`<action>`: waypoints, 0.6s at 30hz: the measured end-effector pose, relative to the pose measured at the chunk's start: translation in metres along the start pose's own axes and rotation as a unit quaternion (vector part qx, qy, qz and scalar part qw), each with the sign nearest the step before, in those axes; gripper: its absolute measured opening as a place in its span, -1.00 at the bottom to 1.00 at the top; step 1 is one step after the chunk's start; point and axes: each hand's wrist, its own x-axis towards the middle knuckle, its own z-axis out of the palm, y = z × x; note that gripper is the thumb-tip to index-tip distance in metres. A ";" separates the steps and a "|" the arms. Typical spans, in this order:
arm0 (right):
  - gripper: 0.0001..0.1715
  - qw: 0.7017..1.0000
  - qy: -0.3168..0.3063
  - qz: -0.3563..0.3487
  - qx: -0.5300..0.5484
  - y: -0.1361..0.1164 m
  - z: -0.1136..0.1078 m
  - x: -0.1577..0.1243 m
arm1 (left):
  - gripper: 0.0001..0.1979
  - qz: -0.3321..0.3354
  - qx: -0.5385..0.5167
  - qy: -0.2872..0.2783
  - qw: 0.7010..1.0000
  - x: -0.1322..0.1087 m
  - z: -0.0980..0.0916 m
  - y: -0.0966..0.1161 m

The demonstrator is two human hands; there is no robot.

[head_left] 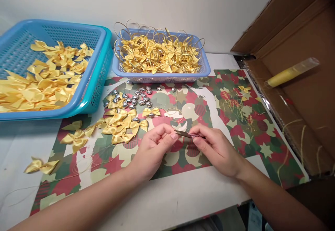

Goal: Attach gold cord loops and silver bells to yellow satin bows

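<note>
Tool [184, 134], slim and dark, stretched between the two hands just above the patterned paper [265, 150]! Right hand [218, 150] has one end pinched tight, thumb against curled fingers; left hand [155, 149] is nearly closed as well, thumb and forefinger nipping the other tip. Out to the left, yellow bows [119, 118] lie loosely piled, silver beads [141, 102] scattered just behind them. Further back, a basket [162, 74] heaped with bows and wire hoops, and on the far left a blue basket [39, 114] holds more bows.
</note>
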 end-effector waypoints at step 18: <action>-0.87 0.881 0.235 -0.039 -0.409 0.036 -0.013 0.025 | -0.66 0.001 -0.072 -0.022 0.997 0.001 -0.004 0.000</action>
